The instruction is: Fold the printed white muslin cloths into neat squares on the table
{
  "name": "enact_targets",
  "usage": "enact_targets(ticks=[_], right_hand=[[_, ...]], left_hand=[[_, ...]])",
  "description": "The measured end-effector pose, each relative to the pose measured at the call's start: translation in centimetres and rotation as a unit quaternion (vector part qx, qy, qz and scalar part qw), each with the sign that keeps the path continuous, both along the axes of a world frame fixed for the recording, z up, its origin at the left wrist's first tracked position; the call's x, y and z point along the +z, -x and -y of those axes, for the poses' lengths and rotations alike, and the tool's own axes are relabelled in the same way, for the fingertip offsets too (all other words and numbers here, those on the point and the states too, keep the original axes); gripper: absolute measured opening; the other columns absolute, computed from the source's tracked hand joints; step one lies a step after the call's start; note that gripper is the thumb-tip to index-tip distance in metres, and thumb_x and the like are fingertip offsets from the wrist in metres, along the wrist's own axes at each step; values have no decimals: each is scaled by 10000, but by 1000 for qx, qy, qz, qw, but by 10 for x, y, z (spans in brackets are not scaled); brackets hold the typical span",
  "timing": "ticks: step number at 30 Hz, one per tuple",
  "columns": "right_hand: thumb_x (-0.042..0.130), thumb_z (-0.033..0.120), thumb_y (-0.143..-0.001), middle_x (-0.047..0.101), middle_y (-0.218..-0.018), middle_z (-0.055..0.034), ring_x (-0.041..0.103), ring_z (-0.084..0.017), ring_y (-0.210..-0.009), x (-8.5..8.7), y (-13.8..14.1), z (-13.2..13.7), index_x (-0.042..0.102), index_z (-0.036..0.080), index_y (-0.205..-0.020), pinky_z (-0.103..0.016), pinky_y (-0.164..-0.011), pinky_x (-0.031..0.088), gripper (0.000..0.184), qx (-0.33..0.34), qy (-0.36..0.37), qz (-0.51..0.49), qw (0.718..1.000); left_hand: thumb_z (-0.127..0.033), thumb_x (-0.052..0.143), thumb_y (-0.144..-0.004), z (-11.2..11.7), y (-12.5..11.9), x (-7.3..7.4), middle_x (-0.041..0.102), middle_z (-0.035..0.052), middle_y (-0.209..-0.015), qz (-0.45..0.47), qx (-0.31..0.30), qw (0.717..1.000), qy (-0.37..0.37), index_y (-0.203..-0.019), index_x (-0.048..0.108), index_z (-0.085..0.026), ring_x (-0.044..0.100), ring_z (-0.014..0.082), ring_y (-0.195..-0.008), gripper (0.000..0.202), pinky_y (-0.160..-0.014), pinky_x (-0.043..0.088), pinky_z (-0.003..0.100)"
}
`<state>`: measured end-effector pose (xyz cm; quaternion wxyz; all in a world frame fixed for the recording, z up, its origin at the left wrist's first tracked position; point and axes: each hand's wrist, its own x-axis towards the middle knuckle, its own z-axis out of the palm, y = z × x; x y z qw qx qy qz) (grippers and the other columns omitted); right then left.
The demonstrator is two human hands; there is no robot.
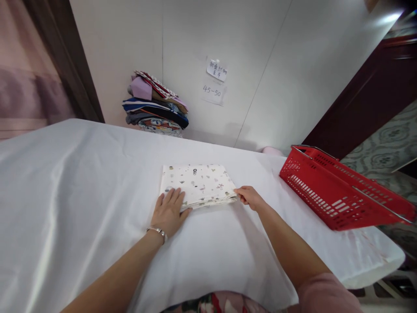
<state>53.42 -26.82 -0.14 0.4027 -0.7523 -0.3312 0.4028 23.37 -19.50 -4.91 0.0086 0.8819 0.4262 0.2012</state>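
Observation:
A folded white cloth with a small scattered print lies flat on the white-covered table, its layered edges facing me. My left hand rests on its near left corner, fingers stretched out, with a bracelet at the wrist. At the near right corner, my right hand is closed, thumb and fingers pinching the cloth's edge. How many layers are in that pinch is hidden.
A red plastic basket with metal handles stands on the table at the right. Beyond the far edge, a stack of folded fabrics rises against the wall. Two paper notes are fixed to the wall.

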Motion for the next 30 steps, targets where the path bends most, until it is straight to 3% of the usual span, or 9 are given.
enact_targets(ticks=[7,16,25,28,30], right_hand=[[619,310,-668,444,-459,53,352,-39,-347,-13,-1,2,438,169,-570,-180,-326,156,249,14,60,11,998],[587,350,-710,565,-598,8,508,-78,-413,-9,4,3,501,167,-712,-172,-349,285,202,32,95,28,995],[490,376,-770,483,-546,30,429,-75,-406,-13,11,13,441,195,-662,-202,-371,281,217,50,76,38,995],[468,425,-769,526,-570,-6,481,-116,-436,-16,5,14,453,197,-663,-233,-394,323,252,79,106,84,988],[475,446,-754,593,-672,-63,573,-184,-589,-13,3,10,509,188,-724,-273,-483,405,262,101,102,256,956]], left_hand=[[-503,356,-821,-1,1,-1,386,90,-1370,-3,-4,1000,3,-1252,446,-169,252,267,-1296,553,-1058,171,465],[-495,348,-825,1,0,2,379,85,-1375,-17,2,1000,5,-1259,443,-154,250,264,-1296,560,-1058,165,461],[-478,411,-812,5,0,3,368,83,-1383,2,6,999,39,-1267,435,-179,240,268,-1302,545,-1067,156,467],[-496,416,-810,8,1,3,358,80,-1389,17,5,998,55,-1283,417,-194,228,270,-1307,562,-1074,138,475],[-524,391,-815,9,2,2,350,85,-1393,26,5,998,61,-1293,406,-197,217,271,-1311,580,-1075,129,485]])
